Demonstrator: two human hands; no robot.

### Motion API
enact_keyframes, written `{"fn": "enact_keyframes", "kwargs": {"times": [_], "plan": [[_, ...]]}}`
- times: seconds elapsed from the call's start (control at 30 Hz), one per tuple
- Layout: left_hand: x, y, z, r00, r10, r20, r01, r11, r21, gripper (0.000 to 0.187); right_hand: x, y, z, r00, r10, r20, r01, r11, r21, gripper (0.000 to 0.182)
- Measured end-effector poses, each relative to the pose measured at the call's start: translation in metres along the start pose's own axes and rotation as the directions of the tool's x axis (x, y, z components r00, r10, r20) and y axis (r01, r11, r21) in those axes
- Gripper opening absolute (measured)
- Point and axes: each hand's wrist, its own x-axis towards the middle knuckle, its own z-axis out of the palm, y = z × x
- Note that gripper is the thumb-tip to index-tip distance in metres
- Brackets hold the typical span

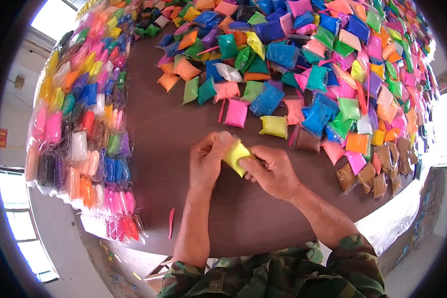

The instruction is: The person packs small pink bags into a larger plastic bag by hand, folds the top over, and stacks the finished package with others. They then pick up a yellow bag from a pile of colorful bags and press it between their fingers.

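Note:
Between my two hands, above the brown table (156, 119), is a small yellow packet (237, 158) in clear wrap. My left hand (211, 156) pinches its upper left side with the thumb on top. On its lower right side, my right hand (273, 171) presses with the thumb, its fingers curled behind. Just beyond lie a pink packet (236, 113) and another yellow packet (273, 126), neither touched by my hands. The fingertips under the held packet are partly hidden.
A big pile of coloured packets, with a blue one (282, 54), covers the back and right. Brown packets (366, 176) lie at the right edge. Bagged rows of coloured pieces (79, 146) line the left side. A pink plastic stick (171, 223) lies near the front edge.

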Motion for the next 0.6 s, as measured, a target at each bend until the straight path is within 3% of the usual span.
{"fn": "enact_keyframes", "kwargs": {"times": [0.1,0.2,0.3,0.6], "plan": [[-0.004,0.02,0.0,0.992,-0.085,0.099,0.078,0.994,0.075,0.026,0.003,0.001,-0.004,0.999,0.022,-0.039,-0.022,1.0,0.003,0.022],[-0.002,0.018,-0.005,0.994,-0.07,0.085,0.056,0.986,0.157,0.027,0.004,0.001,-0.005,0.999,0.013,-0.03,-0.013,1.0,-0.001,0.021],[0.0,0.007,-0.008,0.99,-0.096,0.102,0.099,0.995,-0.018,0.028,0.004,0.003,-0.005,1.0,0.009,-0.003,-0.009,1.0,0.023,0.021],[-0.008,0.021,0.011,0.989,-0.116,0.09,0.112,0.992,0.051,0.025,0.003,0.001,-0.012,0.999,0.024,-0.037,-0.022,0.998,0.053,0.022]]}}
